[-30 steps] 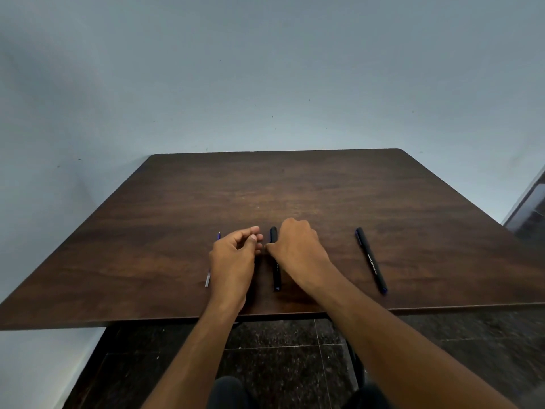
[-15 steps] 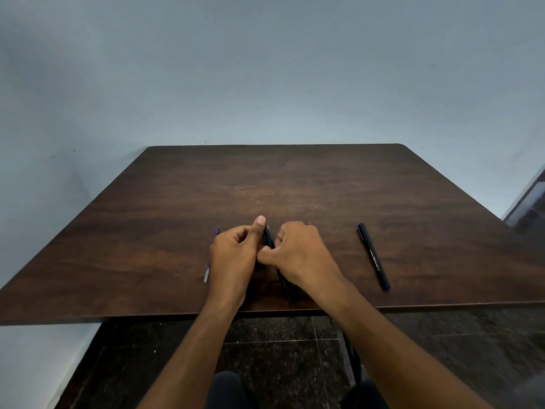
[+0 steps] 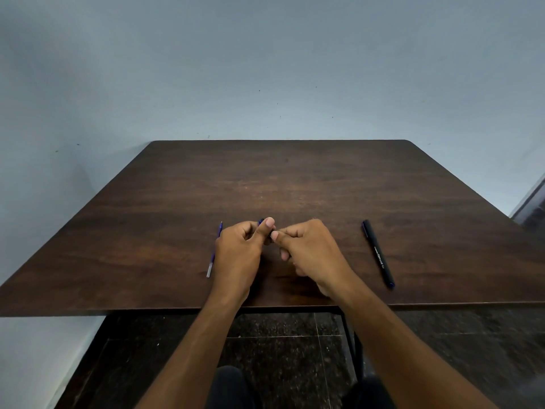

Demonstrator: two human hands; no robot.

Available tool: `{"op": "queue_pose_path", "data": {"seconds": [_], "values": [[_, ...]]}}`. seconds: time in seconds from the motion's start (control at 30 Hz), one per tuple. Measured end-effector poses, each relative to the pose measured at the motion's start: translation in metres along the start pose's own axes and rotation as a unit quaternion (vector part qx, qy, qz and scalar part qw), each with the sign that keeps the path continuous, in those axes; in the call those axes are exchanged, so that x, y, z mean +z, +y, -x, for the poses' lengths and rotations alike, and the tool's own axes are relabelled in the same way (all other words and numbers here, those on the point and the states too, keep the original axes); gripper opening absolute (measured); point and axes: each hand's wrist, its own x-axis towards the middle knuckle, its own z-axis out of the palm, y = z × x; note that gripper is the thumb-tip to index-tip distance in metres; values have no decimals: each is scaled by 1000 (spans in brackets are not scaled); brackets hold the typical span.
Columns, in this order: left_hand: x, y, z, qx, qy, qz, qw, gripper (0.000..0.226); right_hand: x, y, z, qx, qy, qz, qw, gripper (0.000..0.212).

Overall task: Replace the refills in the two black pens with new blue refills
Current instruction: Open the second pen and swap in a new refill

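Both of my grips are curled and meet at one slim black plastic pen (image 3: 270, 233), of which I see only a dark sliver between the thumbs and a bluish tip poking up behind the left thumb. My left hand (image 3: 239, 252) pinches it with the thumb raised and pointing away from me, the other fingers folded in. My right hand (image 3: 309, 251) clamps on it from the other side, thumb tip touching the pen just beside the left thumb, fingers tucked under the palm. Most of the barrel is hidden, so I cannot tell whether it is in one piece.

Left of that held pen, just beside the back of my left hand, a thin blue refill with a pale clear end (image 3: 214, 252) lies flat on the dark brown wooden tabletop (image 3: 295, 187), partly covered by the hand. Well to the right of the held pen, a second black pen with white lettering on its barrel (image 3: 378, 253) lies apart on the tabletop, untouched, its length running towards me and slightly right. Both lie near the tabletop's front edge.
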Motion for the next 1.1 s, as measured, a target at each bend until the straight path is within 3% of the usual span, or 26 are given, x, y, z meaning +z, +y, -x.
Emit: {"op": "queue_pose_path", "data": {"seconds": [0.2,0.7,0.87,1.1], "values": [[0,-3,0,3,-4,-4,1000,47,-1,1,0,-33,5,25,999,39],[0,-2,3,-14,-7,-1,1000,39,0,2,6,-45,11,41,998,32],[0,-4,3,-28,-11,16,999,35,-7,-5,11,22,-14,44,999,50],[2,-9,-4,-45,31,80,995,28,-42,-18,23,108,-52,76,990,40]]}}
